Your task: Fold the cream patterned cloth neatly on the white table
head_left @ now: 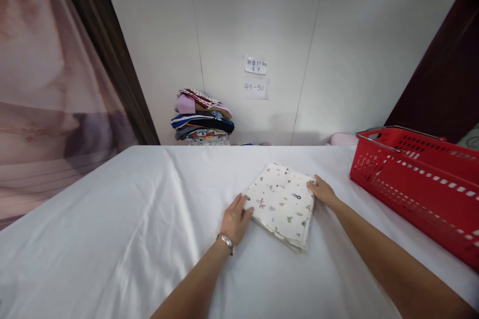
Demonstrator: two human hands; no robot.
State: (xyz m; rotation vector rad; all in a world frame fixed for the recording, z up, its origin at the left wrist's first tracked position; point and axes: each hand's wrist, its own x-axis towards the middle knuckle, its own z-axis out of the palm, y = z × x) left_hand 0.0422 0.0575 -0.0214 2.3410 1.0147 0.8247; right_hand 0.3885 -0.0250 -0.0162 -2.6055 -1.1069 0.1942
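Observation:
A white cloth (pixel 281 203) with small leaf and figure prints is folded into a thick square of several layers. It rests at an angle on the white-covered table. My left hand (pixel 235 219), with a silver bracelet at the wrist, pinches its left corner between thumb and fingers. At the opposite corner, my right hand (pixel 322 191) has the thumb on top and the fingers curled around the edge. The layers show along the near edge, slightly uneven at the front corner.
To the right stands a red plastic basket (pixel 415 179) with metal handles. Behind the table's far edge rises a stack of folded fabrics (pixel 204 117). Two paper notes (pixel 256 87) hang on the wall. A pink curtain (pixel 56 84) drapes at the left. Wrinkles run across the white table cover (pixel 112 219).

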